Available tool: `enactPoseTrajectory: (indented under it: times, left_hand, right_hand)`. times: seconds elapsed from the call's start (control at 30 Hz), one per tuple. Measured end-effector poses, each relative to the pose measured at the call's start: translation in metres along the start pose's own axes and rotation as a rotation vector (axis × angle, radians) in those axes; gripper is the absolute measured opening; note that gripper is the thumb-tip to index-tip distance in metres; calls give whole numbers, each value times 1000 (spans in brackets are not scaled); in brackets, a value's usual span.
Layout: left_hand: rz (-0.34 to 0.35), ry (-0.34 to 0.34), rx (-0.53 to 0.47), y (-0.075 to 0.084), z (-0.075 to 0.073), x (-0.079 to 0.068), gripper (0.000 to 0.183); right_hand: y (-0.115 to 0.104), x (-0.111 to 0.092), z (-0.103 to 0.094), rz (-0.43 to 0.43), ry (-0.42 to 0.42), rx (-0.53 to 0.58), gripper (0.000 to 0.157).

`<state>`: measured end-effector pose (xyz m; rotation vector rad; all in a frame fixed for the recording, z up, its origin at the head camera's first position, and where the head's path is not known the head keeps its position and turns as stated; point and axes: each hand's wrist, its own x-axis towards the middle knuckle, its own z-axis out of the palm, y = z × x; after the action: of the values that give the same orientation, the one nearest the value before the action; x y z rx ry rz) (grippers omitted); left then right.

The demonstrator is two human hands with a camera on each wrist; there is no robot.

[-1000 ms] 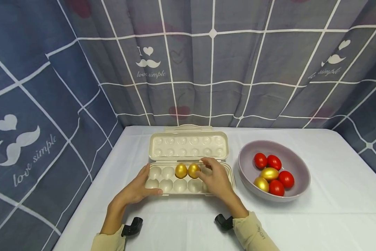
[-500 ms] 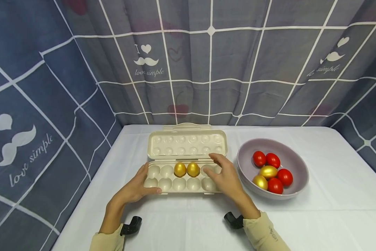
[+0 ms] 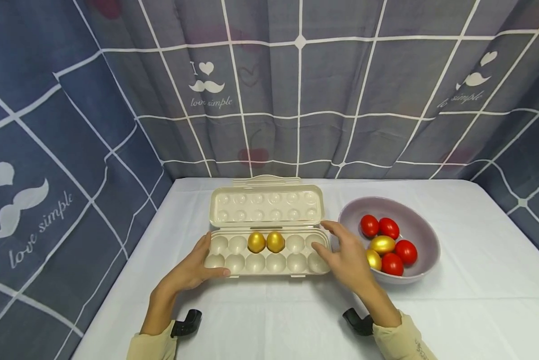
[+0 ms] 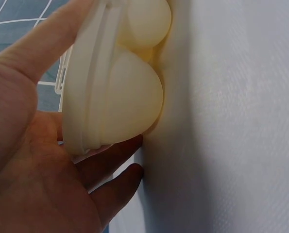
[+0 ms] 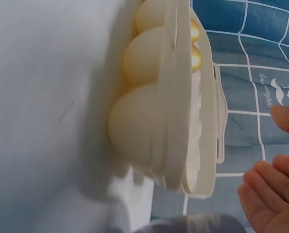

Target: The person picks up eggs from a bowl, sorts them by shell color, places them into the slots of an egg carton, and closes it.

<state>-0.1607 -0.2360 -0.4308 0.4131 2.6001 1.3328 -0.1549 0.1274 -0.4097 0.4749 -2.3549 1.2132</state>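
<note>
An open cream egg carton (image 3: 265, 270) lies on the table, its lid (image 3: 266, 204) folded back. Two golden eggs (image 3: 266, 242) sit side by side in the middle of its back row. My left hand (image 3: 190, 267) holds the carton's left end, thumb along the front edge and fingers round the side. In the left wrist view, the thumb and fingers span that end of the carton (image 4: 125, 97). My right hand (image 3: 348, 257) is over the carton's right end with nothing in it. The right wrist view shows its fingers (image 5: 268, 189) loosely bent, apart from the carton.
A mauve bowl (image 3: 420, 225) stands to the right of the carton, partly behind my right hand. It holds several red eggs (image 3: 406, 252) and two golden eggs (image 3: 382, 244). A white cloth (image 3: 485, 275) covers the table, and a grey checked curtain (image 3: 269, 100) hangs behind.
My right hand has drawn away from the golden egg in the back row, rightward to the carton's right end. My left hand keeps its hold on the carton.
</note>
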Motion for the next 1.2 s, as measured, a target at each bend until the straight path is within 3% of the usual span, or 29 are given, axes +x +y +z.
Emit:
enactPoseTrajectory:
  times: [0.17, 0.47, 0.87, 1.2]
  left_hand:
    - [-44, -4, 17, 0, -1, -1, 119]
    - [-62, -6, 17, 0, -2, -1, 119]
    - [-4, 0, -1, -2, 0, 2, 116]
    - [-58, -14, 25, 1, -2, 1, 119]
  right_hand:
    - [4, -4, -15, 2, 38, -67, 46]
    - [13, -9, -39, 14, 56, -99, 48]
    - [31, -13, -65, 51, 82, -188, 50]
    - [45, -17, -84, 55, 97, -198, 46]
